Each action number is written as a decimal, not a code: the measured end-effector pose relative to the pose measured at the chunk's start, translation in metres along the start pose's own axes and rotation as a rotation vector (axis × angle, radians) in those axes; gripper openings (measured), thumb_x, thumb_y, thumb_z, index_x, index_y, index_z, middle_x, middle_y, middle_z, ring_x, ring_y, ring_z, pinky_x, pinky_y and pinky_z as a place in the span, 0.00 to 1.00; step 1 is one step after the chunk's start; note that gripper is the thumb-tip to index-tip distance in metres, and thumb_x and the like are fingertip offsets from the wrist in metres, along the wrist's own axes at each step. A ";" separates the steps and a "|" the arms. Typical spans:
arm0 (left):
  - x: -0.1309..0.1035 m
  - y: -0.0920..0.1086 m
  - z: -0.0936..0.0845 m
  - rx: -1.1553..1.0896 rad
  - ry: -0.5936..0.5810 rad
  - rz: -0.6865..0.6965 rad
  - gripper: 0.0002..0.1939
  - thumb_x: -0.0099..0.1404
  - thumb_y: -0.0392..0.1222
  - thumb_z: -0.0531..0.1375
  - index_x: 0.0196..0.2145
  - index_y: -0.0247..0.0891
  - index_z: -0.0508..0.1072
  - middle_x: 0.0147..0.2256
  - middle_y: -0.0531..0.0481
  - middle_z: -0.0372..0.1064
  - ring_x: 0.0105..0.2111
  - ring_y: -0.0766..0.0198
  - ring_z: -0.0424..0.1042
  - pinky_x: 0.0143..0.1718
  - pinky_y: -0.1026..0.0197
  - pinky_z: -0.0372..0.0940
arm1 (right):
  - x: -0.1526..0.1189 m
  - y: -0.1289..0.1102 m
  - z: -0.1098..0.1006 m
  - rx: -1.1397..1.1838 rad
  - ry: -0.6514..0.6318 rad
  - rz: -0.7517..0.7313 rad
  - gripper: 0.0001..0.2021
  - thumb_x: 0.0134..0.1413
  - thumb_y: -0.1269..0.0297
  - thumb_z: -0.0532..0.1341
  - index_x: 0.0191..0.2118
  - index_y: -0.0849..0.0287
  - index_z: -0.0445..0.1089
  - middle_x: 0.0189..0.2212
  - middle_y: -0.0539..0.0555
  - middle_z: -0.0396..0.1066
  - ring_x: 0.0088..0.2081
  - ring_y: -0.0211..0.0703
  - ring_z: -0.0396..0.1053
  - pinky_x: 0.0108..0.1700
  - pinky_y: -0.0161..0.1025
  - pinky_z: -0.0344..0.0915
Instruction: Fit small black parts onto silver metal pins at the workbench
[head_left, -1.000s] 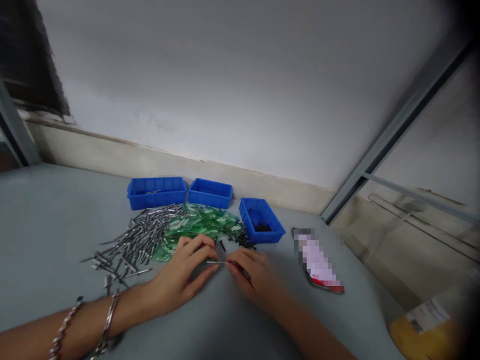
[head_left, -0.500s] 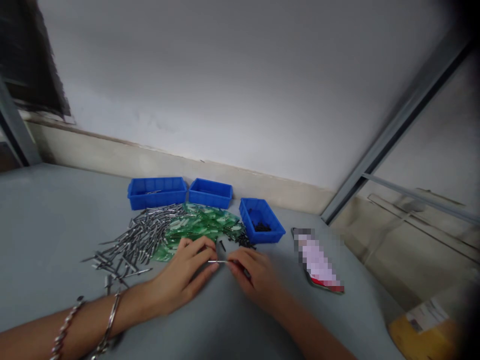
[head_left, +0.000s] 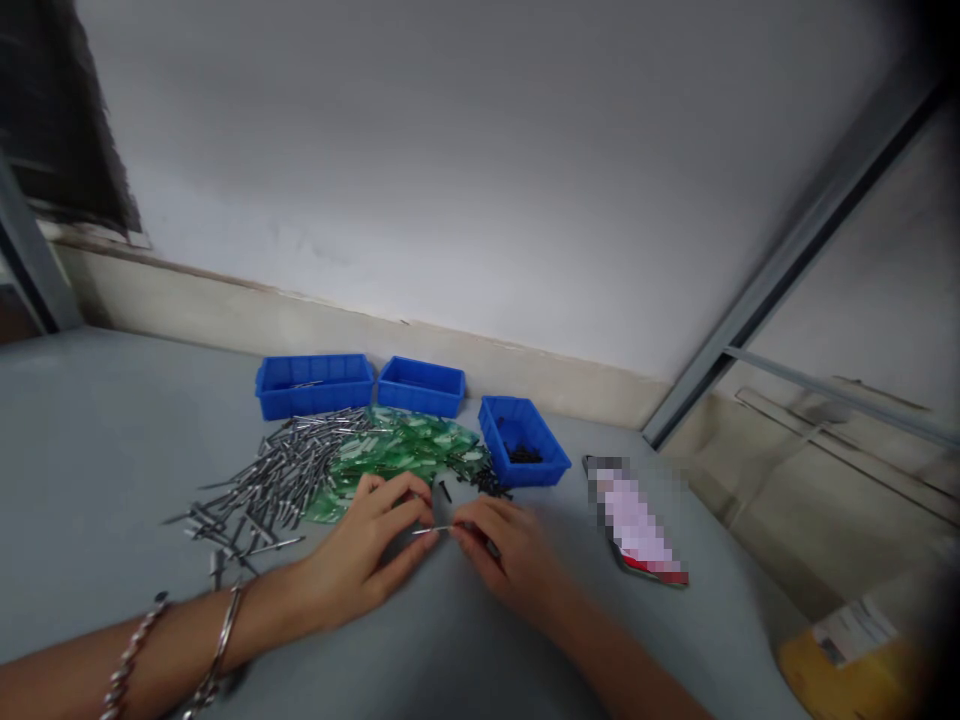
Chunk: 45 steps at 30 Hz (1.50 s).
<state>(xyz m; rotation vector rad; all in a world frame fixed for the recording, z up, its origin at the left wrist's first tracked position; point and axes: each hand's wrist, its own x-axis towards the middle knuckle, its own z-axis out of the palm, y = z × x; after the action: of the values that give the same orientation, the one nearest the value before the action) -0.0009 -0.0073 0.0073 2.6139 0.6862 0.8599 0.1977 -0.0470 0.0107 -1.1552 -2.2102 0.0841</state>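
Note:
Low over the grey tabletop, a thin silvery metal pin spans the small gap between my two hands. My left hand is closed around its left part, thumb and fingertips together, and the pin's end shows past them. The fingers of my right hand pinch its right end, which they hide. A single black screw lies just beyond my fingertips. Behind my left hand spread green plastic packets and a heap of grey metal pins.
Along the wall stand a left blue bin with a few pins, a middle blue bin, and a right blue bin holding black screws. Loose black screws lie beside it. A phone rests at the right.
The pin has tilted slightly, its left end now lower and showing more between my left thumb and fingers. My right fingertips have shifted a little left.

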 end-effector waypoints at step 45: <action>-0.001 0.003 -0.002 0.017 0.038 0.016 0.06 0.66 0.35 0.49 0.35 0.37 0.65 0.40 0.47 0.61 0.40 0.58 0.61 0.40 0.56 0.54 | 0.000 -0.001 -0.001 -0.006 -0.030 0.013 0.10 0.61 0.63 0.49 0.34 0.57 0.67 0.29 0.51 0.70 0.30 0.36 0.66 0.33 0.33 0.59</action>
<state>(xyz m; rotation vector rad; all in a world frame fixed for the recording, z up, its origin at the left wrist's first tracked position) -0.0016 -0.0103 0.0097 2.6277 0.6860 0.9149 0.1976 -0.0478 0.0124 -1.1788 -2.2307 0.1015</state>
